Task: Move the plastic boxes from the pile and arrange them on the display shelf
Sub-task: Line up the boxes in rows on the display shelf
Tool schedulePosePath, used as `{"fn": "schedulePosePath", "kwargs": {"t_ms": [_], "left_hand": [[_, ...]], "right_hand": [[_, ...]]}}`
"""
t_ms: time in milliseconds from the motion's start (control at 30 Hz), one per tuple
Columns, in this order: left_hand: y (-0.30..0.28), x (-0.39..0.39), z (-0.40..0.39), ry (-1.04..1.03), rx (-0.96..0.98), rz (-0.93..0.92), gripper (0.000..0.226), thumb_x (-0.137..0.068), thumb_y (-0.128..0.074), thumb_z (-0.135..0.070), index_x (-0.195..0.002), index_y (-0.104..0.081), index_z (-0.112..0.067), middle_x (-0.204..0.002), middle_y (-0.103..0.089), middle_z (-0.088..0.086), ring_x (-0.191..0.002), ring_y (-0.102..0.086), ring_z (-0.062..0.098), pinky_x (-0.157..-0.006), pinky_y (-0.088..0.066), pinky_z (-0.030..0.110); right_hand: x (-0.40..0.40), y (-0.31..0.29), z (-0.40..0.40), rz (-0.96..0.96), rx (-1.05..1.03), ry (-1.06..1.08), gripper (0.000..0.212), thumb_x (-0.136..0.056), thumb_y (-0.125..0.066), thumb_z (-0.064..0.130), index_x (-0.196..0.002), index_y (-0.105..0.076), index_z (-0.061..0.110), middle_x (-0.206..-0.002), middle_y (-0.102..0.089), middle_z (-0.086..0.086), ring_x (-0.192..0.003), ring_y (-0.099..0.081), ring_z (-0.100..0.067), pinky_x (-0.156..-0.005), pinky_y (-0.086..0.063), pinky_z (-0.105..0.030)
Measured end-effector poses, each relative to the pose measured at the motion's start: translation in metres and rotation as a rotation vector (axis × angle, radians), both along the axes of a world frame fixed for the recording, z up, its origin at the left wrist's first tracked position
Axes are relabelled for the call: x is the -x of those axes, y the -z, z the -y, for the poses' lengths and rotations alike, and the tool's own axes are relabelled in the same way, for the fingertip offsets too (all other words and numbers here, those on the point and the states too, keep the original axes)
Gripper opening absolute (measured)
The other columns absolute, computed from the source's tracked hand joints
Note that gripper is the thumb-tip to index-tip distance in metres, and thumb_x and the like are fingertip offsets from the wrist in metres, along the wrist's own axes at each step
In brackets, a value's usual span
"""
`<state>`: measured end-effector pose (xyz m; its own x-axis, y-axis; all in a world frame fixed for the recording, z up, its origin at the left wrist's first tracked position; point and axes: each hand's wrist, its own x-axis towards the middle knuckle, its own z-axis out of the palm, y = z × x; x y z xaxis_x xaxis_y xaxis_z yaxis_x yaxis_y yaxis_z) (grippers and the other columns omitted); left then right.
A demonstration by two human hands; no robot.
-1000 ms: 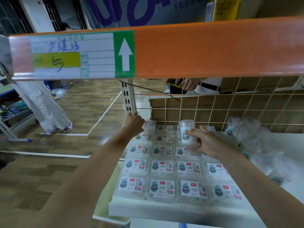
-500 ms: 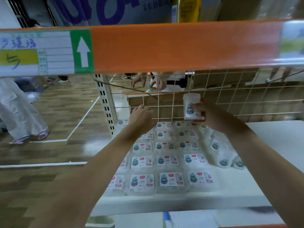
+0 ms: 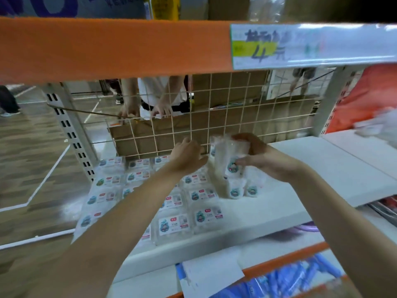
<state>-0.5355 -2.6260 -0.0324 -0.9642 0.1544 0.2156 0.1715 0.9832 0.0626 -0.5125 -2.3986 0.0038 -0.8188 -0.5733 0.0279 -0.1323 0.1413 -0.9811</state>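
Clear plastic boxes [image 3: 202, 216] with blue cartoon labels lie flat in rows on the white display shelf [image 3: 311, 168]. My right hand [image 3: 262, 158] grips one clear box [image 3: 229, 160] upright above the right end of the rows, thumb on its label. A few more boxes [image 3: 242, 190] stand on edge just below it. My left hand [image 3: 189, 155] hovers beside the held box with its fingers loosely curled, holding nothing.
A white wire grid [image 3: 214, 117] backs the shelf, with another person's hands [image 3: 146, 110] behind it. An orange beam [image 3: 107, 46] with a price tag [image 3: 300, 46] runs overhead. A perforated upright [image 3: 71, 134] stands left. Blue goods [image 3: 290, 278] fill the shelf below.
The view has swung right. My right hand lifted the box from the rows and carried it right, over the boxes standing on edge. My left hand followed close to it.
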Motion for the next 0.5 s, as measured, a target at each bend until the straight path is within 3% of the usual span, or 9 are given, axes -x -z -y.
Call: {"fn": "schedulePosePath", "kwargs": {"t_ms": [67, 167, 267, 367, 500], "left_hand": [[0.003, -0.001, -0.004, 0.008, 0.015, 0.009, 0.036, -0.093, -0.048, -0.042, -0.115, -0.065, -0.02, -0.118, -0.059, 0.007, -0.119, -0.046, 0.026, -0.093, -0.041, 0.036], [0.005, -0.004, -0.007, 0.006, 0.023, 0.025, 0.036, -0.093, -0.047, -0.044, -0.117, -0.064, -0.022, -0.119, -0.058, 0.004, -0.12, -0.045, 0.023, -0.093, -0.04, 0.035], [0.006, -0.008, -0.008, -0.002, 0.038, 0.043, 0.036, -0.093, -0.047, -0.043, -0.118, -0.063, -0.024, -0.12, -0.058, 0.002, -0.121, -0.045, 0.022, -0.092, -0.041, 0.035], [0.006, -0.012, -0.008, -0.009, 0.056, 0.061, 0.035, -0.093, -0.048, -0.042, -0.121, -0.061, -0.025, -0.122, -0.057, 0.001, -0.122, -0.044, 0.022, -0.092, -0.042, 0.036], [0.004, -0.017, -0.007, -0.022, 0.043, 0.073, 0.034, -0.094, -0.048, -0.041, -0.121, -0.061, -0.025, -0.122, -0.058, 0.001, -0.122, -0.044, 0.021, -0.094, -0.042, 0.035]], "right_hand": [[-0.013, 0.01, -0.014, -0.049, -0.114, -0.04, 0.064, -0.071, -0.074, 0.01, -0.125, -0.045, 0.027, -0.122, -0.053, 0.0, -0.104, -0.058, -0.003, -0.084, -0.049, -0.021], [-0.024, 0.033, -0.03, -0.07, -0.203, -0.057, 0.064, -0.07, -0.075, 0.016, -0.122, -0.042, 0.034, -0.123, -0.048, -0.001, -0.105, -0.056, -0.016, -0.089, -0.05, -0.031], [-0.031, 0.053, -0.04, -0.101, -0.275, -0.062, 0.065, -0.078, -0.076, 0.007, -0.121, -0.04, 0.038, -0.123, -0.045, 0.009, -0.091, -0.058, -0.009, -0.083, -0.05, -0.026], [-0.035, 0.067, -0.042, -0.186, -0.365, -0.034, 0.063, -0.078, -0.076, 0.009, -0.121, -0.039, 0.037, -0.127, -0.041, 0.019, -0.105, -0.054, -0.011, -0.091, -0.049, -0.026], [-0.037, 0.078, -0.038, -0.257, -0.408, 0.025, 0.063, -0.077, -0.076, 0.007, -0.12, -0.041, 0.039, -0.125, -0.041, 0.012, -0.109, -0.049, -0.01, -0.089, -0.049, -0.02]]}}
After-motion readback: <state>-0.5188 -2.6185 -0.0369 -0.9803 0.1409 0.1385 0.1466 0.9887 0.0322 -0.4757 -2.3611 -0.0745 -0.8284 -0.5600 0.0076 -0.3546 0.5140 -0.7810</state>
